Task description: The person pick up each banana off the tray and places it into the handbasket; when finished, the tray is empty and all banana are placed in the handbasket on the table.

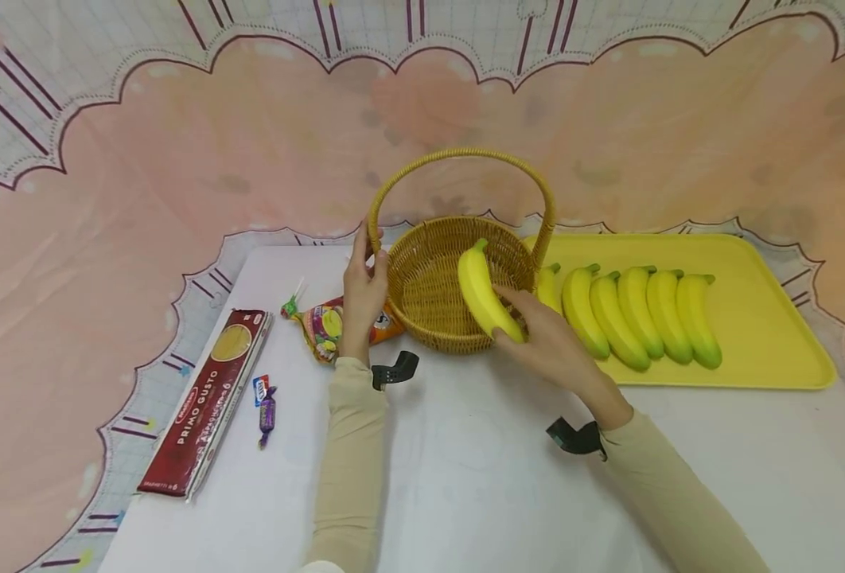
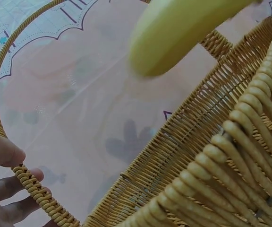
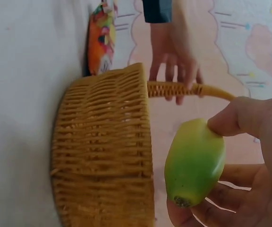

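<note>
We judge the step in hand to be carrying one banana from the tray into the basket; our right hand [image 1: 554, 346] grasps the held banana [image 1: 480, 288] near its near end, thumb and fingers on either side, while our left hand [image 1: 364, 296] grips the left foot of the handle [image 1: 465, 153], apparently to steady it; the held banana hangs above the mouth of the wicker basket [image 1: 444, 342], its stem pointing far and its green tip near, and the left wrist view shows it apart from the rim; to the right, six more bananas [image 1: 613, 318] lie side by side on the yellow tray [image 1: 780, 350], the leftmost partly hidden behind the basket; the next move, as we see it, calls for lowering the fruit inside the handle's arch, clear of the near rim, and loosening our right fingers only once it rests on the woven bottom; our left hold should stay firm meanwhile, since a light basket could tip or slide on the tabletop [image 1: 465, 477] if knocked.
</note>
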`<state>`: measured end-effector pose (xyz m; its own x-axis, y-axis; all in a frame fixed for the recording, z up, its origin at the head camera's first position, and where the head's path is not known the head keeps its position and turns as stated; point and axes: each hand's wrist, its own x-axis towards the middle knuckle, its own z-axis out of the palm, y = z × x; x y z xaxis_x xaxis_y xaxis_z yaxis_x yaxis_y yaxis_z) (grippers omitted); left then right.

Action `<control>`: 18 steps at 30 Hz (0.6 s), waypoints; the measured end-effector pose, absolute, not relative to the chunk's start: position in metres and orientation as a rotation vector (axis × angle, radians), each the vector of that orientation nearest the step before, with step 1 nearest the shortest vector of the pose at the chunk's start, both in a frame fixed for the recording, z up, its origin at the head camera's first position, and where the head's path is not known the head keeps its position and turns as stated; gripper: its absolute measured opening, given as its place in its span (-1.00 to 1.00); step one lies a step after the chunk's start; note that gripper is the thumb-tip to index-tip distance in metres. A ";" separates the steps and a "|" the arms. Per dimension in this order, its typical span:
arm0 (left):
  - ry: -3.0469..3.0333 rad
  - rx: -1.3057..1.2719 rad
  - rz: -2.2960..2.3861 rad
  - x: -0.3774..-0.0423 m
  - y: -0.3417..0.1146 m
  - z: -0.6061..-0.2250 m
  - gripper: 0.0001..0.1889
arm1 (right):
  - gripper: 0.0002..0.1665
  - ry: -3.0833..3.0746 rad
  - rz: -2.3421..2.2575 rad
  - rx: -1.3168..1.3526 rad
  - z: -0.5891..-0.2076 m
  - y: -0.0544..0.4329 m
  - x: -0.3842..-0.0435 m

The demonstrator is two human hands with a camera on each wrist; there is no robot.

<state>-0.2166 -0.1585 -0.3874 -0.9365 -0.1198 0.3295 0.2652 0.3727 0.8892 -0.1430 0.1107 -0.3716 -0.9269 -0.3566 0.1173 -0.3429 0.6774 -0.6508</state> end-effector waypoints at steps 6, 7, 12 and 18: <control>-2.295 -0.134 -1.546 -0.217 -0.159 -0.387 -0.45 | -0.28 2.801 -1.030 -0.628 -0.371 0.067 -0.191; -2.294 -0.135 -1.547 -0.217 -0.159 -0.387 -0.45 | -0.28 2.789 -1.002 -0.631 -0.373 0.060 -0.198; -2.314 -0.112 -1.570 -0.215 -0.160 -0.388 -0.44 | -0.24 2.691 -0.830 -0.647 -0.385 0.031 -0.217; -2.325 -0.121 -1.575 -0.215 -0.159 -0.386 -0.45 | -0.29 2.563 -0.772 -0.637 -0.396 0.017 -0.224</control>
